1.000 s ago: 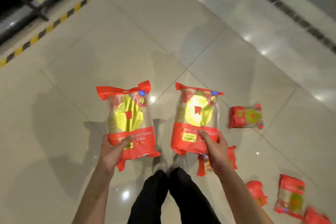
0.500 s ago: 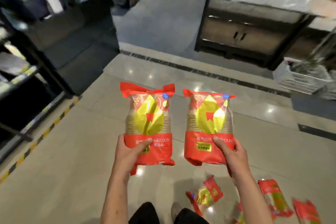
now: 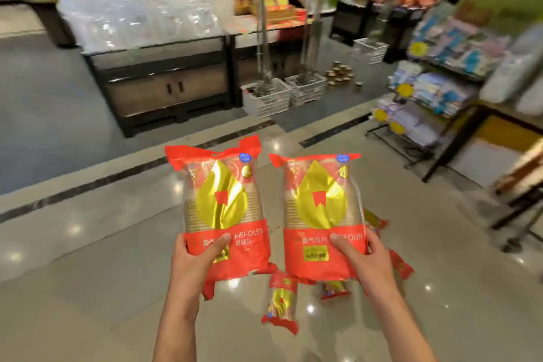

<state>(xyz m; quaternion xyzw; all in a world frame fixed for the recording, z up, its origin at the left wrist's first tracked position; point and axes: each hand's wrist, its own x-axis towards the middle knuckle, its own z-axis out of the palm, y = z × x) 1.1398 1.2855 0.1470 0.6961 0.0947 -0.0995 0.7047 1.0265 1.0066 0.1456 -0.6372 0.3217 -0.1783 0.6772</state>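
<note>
I hold two red packs of paper cups upright in front of me, each with a gold drop shape on its clear window. My left hand (image 3: 194, 261) grips the bottom of the left pack (image 3: 223, 209), thumb across its red label. My right hand (image 3: 363, 258) grips the bottom of the right pack (image 3: 321, 211) the same way. The two packs hang side by side, a small gap between them, above the shiny tiled floor.
More red packs (image 3: 280, 303) lie on the floor beneath my hands. A dark display counter (image 3: 164, 88) piled with clear bags stands ahead. White baskets (image 3: 266, 97) sit beside it. A wire rack of packaged goods (image 3: 435, 97) is at the right.
My view has swung up from the floor to the shop ahead. Both hands keep the same hold on the packs, which have stayed side by side.
</note>
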